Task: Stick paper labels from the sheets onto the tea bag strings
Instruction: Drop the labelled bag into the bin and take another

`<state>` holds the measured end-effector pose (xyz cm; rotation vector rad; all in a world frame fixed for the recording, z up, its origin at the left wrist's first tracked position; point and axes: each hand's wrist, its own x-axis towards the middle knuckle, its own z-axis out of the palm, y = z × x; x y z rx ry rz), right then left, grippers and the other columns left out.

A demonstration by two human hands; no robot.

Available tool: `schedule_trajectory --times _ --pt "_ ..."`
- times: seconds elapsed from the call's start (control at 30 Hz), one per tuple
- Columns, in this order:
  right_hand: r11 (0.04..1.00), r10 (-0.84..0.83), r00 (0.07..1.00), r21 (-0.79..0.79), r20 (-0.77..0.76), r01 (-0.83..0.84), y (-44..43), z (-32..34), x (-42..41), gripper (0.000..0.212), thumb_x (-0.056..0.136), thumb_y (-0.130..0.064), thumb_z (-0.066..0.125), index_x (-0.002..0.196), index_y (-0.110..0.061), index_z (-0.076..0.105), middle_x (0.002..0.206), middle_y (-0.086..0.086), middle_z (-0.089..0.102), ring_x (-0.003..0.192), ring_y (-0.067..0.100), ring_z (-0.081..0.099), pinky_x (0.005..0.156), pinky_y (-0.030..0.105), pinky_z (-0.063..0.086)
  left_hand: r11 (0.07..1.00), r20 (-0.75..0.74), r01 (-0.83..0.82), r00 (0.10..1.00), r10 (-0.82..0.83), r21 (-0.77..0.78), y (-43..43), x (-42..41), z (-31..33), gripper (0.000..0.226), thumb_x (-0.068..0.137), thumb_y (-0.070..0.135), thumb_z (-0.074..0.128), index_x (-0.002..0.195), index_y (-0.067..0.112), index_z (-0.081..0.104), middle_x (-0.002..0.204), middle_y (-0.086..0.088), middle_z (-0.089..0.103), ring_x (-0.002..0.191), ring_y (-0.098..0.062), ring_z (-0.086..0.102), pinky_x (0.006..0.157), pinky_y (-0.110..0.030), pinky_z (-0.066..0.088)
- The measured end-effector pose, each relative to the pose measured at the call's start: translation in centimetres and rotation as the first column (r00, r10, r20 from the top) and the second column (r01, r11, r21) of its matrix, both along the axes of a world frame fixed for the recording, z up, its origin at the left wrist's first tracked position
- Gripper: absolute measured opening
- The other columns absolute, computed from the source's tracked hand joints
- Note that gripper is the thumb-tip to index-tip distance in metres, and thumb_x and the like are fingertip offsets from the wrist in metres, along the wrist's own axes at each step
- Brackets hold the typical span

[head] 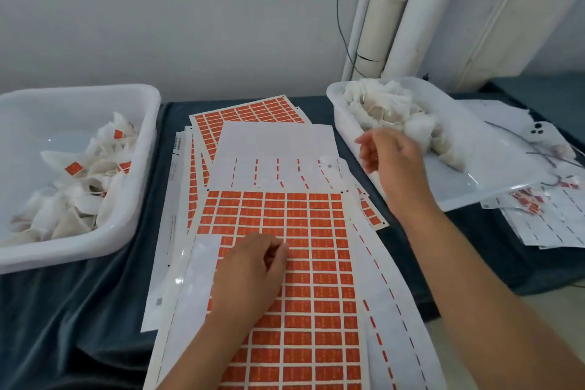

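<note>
A sheet of orange paper labels [319, 263] lies in front of me on top of other sheets. My left hand [250, 269] rests on its left part with the fingers curled at a label; whether a label is pinched I cannot tell. My right hand [389, 161] hovers by the near wall of the right white tub [340, 117], fingers loosely spread and holding nothing. That tub holds a heap of unlabelled tea bags [386, 108]. The left white tub [79, 247] holds tea bags with orange labels [76, 168] on them.
Used backing sheets [275, 149] and more label sheets [250, 114] are stacked behind the top sheet on a dark blue cloth [79, 310]. A phone [544, 136] and more spent sheets [550, 225] lie at the right. White pipes [395, 9] stand against the wall.
</note>
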<state>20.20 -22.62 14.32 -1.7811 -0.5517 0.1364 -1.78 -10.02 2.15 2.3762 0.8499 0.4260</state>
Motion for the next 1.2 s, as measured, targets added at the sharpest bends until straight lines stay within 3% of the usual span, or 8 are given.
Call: schedule_trajectory --times 0.1,0.2,0.27,0.4,0.57,0.77,1.0,1.2 --pt "0.977 -0.062 0.998 -0.207 0.001 0.061 1.3 1.0 8.2 0.014 0.094 -0.033 0.061 0.093 -0.028 0.074 0.072 -0.008 0.072 0.065 0.008 0.066 0.064 0.027 0.059 1.000 -0.007 0.000 1.000 0.000 0.004 0.0 0.1 -0.1 0.011 0.100 0.056 0.060 0.092 0.048 0.058 0.085 0.036 0.053 0.075 0.005 0.059 0.070 -0.003 0.034" --pt "0.788 -0.090 0.993 -0.615 -0.073 0.026 2.1 -0.6 14.7 0.010 0.092 -0.026 0.068 0.097 -0.018 0.072 0.089 0.003 0.076 0.076 0.019 0.067 0.071 0.032 0.061 1.000 0.009 -0.007 1.000 0.008 -0.003 0.2 0.2 -0.2 0.011 0.099 0.055 0.062 0.091 0.047 0.060 0.084 0.036 0.055 0.075 0.005 0.060 0.070 -0.003 0.036" --pt "0.715 -0.131 0.971 -0.697 -0.202 -0.049 2.4 -2.2 17.0 0.023 0.091 -0.027 0.074 0.108 -0.013 0.067 0.104 0.010 0.073 0.082 0.022 0.068 0.076 0.036 0.060 1.000 0.011 -0.016 1.000 0.017 -0.008 0.2 0.3 -0.1 0.012 0.099 0.054 0.062 0.090 0.046 0.060 0.083 0.036 0.055 0.074 0.004 0.060 0.069 -0.003 0.036" --pt "0.730 -0.159 0.961 -0.683 -0.225 -0.039 3.2 -4.4 18.9 0.034 0.088 -0.038 0.078 0.111 -0.014 0.069 0.103 0.012 0.075 0.095 0.031 0.075 0.092 0.047 0.061 1.000 -0.004 -0.027 1.000 0.027 -0.013 0.4 0.3 -0.4 0.014 0.098 0.057 0.061 0.089 0.046 0.060 0.083 0.036 0.056 0.074 0.004 0.060 0.068 -0.002 0.034" --pt "0.662 -0.103 0.987 -0.733 0.120 0.158 3.4 -5.2 19.0 0.028 0.091 -0.041 0.067 0.102 -0.016 0.074 0.100 0.008 0.072 0.090 0.028 0.065 0.081 0.037 0.052 0.999 -0.010 -0.035 0.999 0.035 -0.007 0.6 0.6 -0.6 0.016 0.098 0.058 0.062 0.087 0.046 0.060 0.083 0.035 0.057 0.073 0.003 0.061 0.069 -0.002 0.036" --pt "0.651 -0.044 0.989 -0.747 0.139 0.134 2.6 -3.4 18.3 0.012 0.085 -0.022 0.064 0.081 -0.012 0.068 0.085 0.009 0.070 0.076 0.026 0.065 0.063 0.030 0.045 0.999 -0.020 -0.036 0.999 0.036 -0.006 0.6 0.6 -0.7 0.017 0.098 0.056 0.062 0.086 0.045 0.060 0.082 0.033 0.058 0.072 0.002 0.061 0.067 -0.004 0.037" --pt "0.809 -0.130 0.984 -0.562 0.119 0.175 -0.6 -2.4 15.5 0.016 0.083 -0.019 0.063 0.068 -0.015 0.059 0.061 0.001 0.073 0.063 0.018 0.076 0.075 0.033 0.061 1.000 -0.008 -0.023 1.000 0.023 0.002 0.5 0.3 -0.7 0.019 0.098 0.058 0.061 0.084 0.045 0.058 0.082 0.033 0.058 0.071 0.000 0.062 0.065 -0.005 0.038" --pt "0.894 -0.090 0.987 -0.427 0.132 0.139 -2.8 -1.0 11.3 0.018 0.096 -0.026 0.068 0.093 -0.008 0.066 0.083 0.005 0.074 0.077 0.021 0.075 0.083 0.049 0.064 1.000 -0.003 -0.006 1.000 0.006 0.026 0.4 0.2 -0.8 0.017 0.097 0.057 0.063 0.086 0.045 0.060 0.082 0.033 0.058 0.070 0.000 0.061 0.065 -0.005 0.036"
